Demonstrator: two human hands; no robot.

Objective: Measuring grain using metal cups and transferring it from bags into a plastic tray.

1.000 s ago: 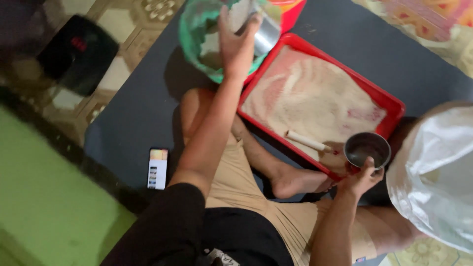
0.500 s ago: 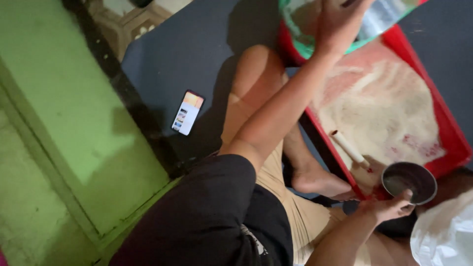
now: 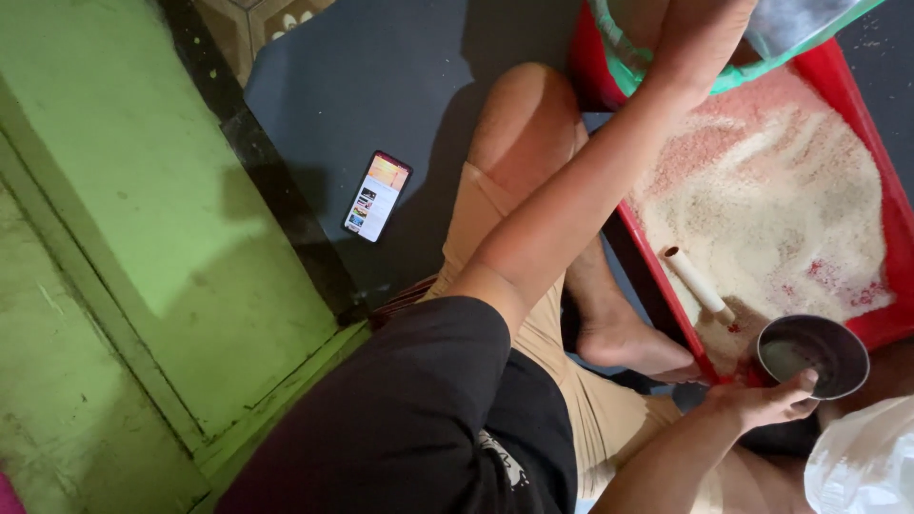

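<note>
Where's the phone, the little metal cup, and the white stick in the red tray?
phone (image 3: 377,196), head view, middle of its lit screen.
metal cup (image 3: 812,355), head view, its dark inside.
white stick (image 3: 698,284), head view, middle of its length.

A slim black smartphone (image 3: 377,196) with a lit, colourful screen lies face-up on the dark blue-grey floor mat (image 3: 381,86) — near its left edge. Beside the mat runs a worn green painted concrete step (image 3: 124,219), with a crumpled white plastic bag (image 3: 866,466) at bottom right.

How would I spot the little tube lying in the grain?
Find the big red rectangular tray of pale grain on the dark mat. Near its lower edge, just above the round dark metal cup that the right hand holds, lies a short cream-coloured tube. It is the only stick-shaped thing on the grain.
</note>
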